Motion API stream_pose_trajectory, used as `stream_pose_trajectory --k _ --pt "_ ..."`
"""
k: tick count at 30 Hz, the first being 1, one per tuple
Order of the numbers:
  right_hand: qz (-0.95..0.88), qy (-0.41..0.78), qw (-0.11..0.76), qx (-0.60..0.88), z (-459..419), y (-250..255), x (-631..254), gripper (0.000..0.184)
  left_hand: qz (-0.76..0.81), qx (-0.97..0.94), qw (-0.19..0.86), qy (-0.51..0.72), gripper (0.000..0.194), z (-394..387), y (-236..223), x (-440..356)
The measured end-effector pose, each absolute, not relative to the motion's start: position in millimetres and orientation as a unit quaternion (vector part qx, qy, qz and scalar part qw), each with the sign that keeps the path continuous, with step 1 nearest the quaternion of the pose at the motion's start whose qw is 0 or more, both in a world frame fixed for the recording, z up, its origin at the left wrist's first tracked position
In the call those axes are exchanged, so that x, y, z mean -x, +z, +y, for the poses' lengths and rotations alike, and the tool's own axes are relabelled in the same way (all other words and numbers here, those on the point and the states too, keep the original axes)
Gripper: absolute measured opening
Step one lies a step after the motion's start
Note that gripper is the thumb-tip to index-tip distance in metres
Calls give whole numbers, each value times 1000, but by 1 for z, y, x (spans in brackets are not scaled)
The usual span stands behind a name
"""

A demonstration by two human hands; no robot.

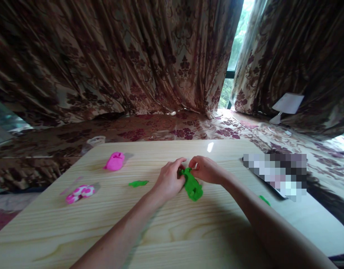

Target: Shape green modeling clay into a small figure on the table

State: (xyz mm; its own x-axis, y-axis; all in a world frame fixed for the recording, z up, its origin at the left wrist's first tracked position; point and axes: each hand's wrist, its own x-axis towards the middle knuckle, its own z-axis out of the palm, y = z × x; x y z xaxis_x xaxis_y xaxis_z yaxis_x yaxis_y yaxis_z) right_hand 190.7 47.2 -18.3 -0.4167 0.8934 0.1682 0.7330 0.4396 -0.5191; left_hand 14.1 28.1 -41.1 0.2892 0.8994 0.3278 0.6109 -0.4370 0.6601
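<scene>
The left hand (170, 175) is half curled, thumb and fingers apart around the narrow far end of a soft green piece (193, 186); the thumb lies against its side, but whether the fingertips press on it cannot be told. The right hand (204, 169) comes in from the other side, thumb and forefinger drawn together and seemingly pinching that same narrow end. The piece's broad end lies loose, pointing towards the near side of the tabletop (166, 231), probably so that the wood takes its weight while the fingers work the narrow end from both sides; it sits about midway between the left and right edges. Just left of the left hand is a thin green strip (138, 183), separate from the piece. Further out, a pink lump (115, 160) rests near the far left corner, and a pink-and-white lump (80, 193) lies nearer the left edge; both are well apart from the hands, perhaps to keep their colours off the green. Beyond the right forearm (253, 209) is a small green scrap (265, 200), close to a blurred-out object (275, 175) at the right edge. A clear container (96, 140) shows past the far left corner, and a white lamp (288, 103) stands well beyond the far right corner.
</scene>
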Motion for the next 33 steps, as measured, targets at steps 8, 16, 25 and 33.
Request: stream_pose_trajectory --k 8,16,25,33 --pt "-802 307 235 455 44 -19 -193 24 428 -686 435 396 54 20 -23 -10" --pt "-796 277 306 443 25 26 -204 19 381 -446 707 395 38 31 -12 -5" --pt "-708 302 441 461 17 54 -220 17 343 -377 813 281 42 60 -6 -39" --pt "-574 443 525 447 -2 22 -258 22 387 -436 765 272 30 61 -1 -65"
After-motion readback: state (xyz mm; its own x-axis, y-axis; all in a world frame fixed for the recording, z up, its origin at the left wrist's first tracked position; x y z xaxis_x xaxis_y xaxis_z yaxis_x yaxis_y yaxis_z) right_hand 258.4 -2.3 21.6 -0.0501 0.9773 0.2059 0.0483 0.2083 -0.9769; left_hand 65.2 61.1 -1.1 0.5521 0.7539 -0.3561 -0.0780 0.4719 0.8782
